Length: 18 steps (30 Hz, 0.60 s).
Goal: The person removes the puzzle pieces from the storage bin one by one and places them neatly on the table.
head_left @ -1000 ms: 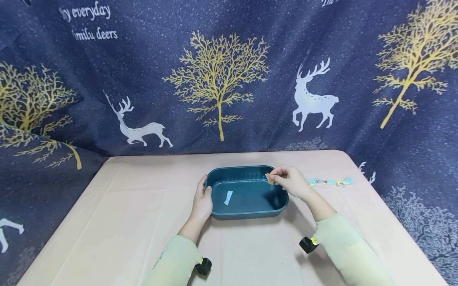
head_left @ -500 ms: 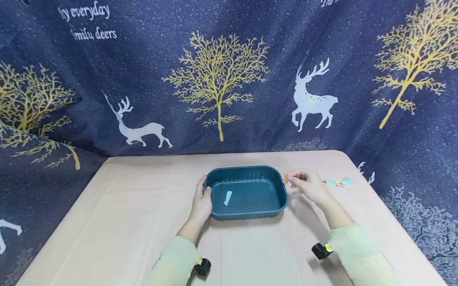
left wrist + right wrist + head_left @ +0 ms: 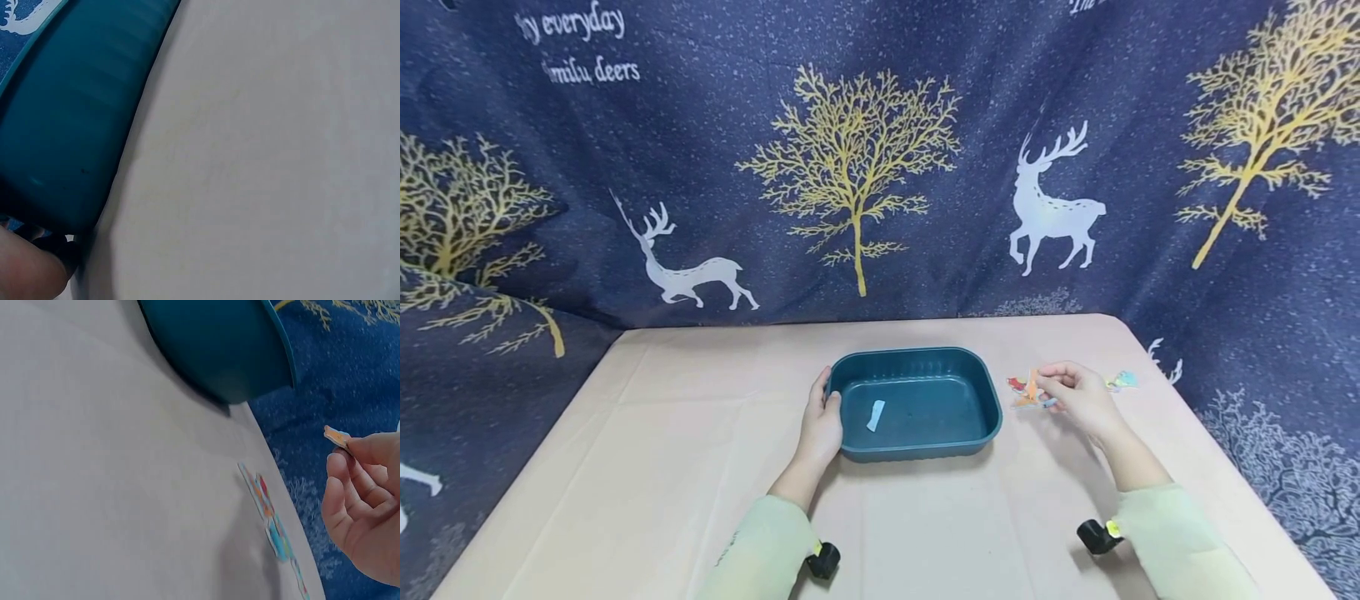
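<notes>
My left hand (image 3: 822, 425) grips the left end of a dark teal plastic basin (image 3: 932, 412), its thumb at the rim. A narrow pale-blue piece (image 3: 876, 415), flat like a puzzle piece, lies inside the basin. To the right of the basin, my right hand (image 3: 1081, 398) pinches a small orange puzzle piece (image 3: 337, 436) between thumb and forefinger, raised above the table. Beneath and around this hand lie several colourful puzzle pieces (image 3: 265, 509) in a line, partly hidden by it in the head view. In the left wrist view only part of the left hand (image 3: 28, 265) shows.
A pale pink cloth covers the table (image 3: 700, 433). Behind it hangs a dark blue curtain (image 3: 925, 275) with deer and trees. A light-blue and yellow piece (image 3: 1122, 381) lies right of my right hand. Small black cameras (image 3: 1097, 537) are on both wrists.
With the orange piece still pinched, my right hand has moved right, from over the basin to above the pieces on the table. My left hand and the basin have stayed put.
</notes>
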Available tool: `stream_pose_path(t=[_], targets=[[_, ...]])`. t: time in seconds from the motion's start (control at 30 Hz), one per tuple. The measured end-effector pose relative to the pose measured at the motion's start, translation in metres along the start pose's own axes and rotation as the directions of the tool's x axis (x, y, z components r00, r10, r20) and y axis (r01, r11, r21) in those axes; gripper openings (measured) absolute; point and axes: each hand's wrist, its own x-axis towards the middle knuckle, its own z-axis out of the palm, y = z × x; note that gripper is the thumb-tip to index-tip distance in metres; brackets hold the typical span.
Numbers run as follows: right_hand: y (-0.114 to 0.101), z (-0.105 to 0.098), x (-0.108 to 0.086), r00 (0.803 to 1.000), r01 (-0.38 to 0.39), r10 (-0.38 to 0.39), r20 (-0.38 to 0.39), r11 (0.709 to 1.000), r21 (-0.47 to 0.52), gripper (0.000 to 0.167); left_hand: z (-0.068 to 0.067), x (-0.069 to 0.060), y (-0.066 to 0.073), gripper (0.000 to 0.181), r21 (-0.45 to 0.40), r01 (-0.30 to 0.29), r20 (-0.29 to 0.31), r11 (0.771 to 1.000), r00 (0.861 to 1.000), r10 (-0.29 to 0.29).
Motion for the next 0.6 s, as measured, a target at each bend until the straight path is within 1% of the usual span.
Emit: stream_pose_path(t=[0.2, 0.33, 0.43, 0.6], targets=[[0.009, -0.011, -0.002, 1.0, 0.007, -0.007, -0.011, 0.999, 0.039, 0.048, 0.0, 0.0, -0.001, 0.05, 0.001, -0.013, 0.003, 1.0, 1.0, 0.013], [0.015, -0.02, -0.003, 0.999, -0.035, 0.036, -0.016, 0.998, 0.057, 0.053, 0.0, 0.0, -0.001, 0.05, 0.005, -0.012, 0.002, 1.0, 1.0, 0.012], [0.019, -0.024, -0.003, 0.997, -0.067, 0.07, -0.023, 0.992, 0.108, 0.054, -0.001, 0.0, 0.0, 0.05, 0.006, -0.012, 0.001, 1.0, 1.0, 0.012], [0.025, -0.031, -0.005, 0.994, -0.09, 0.097, -0.044, 0.984, 0.151, 0.053, 0.0, -0.001, 0.0, 0.05, 0.003, -0.008, 0.005, 1.0, 1.0, 0.008]])
